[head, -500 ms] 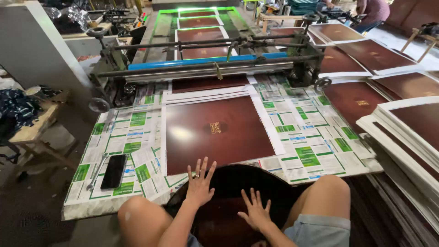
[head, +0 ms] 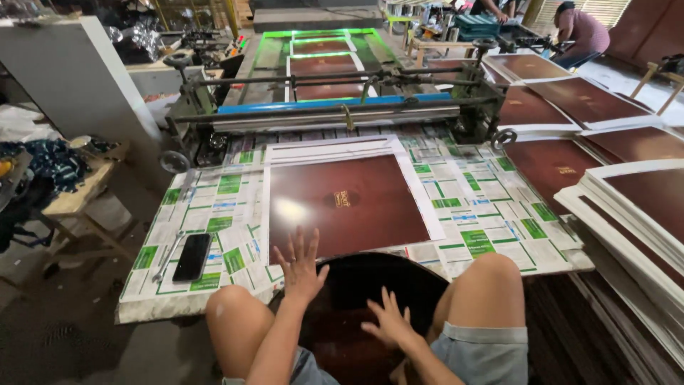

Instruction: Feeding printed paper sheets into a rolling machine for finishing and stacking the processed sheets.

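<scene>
hands first: against half a second back, my left hand (head: 301,267) has lifted off the near edge of the dark red sheet (head: 349,203) and hangs over it with fingers spread, gripping nothing; my right hand (head: 390,322) stays lower between my knees, open too, over a darker sheet there. the red sheet lies flat and free on the paper-covered table (head: 491,235), below the roller machine (head: 335,107). a black phone (head: 192,257) sits left; stacked sheets (head: 634,207) crowd the right.

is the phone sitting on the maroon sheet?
No. The black phone lies on the green-and-white printed paper left of the maroon sheet, clear of its white border.
</scene>
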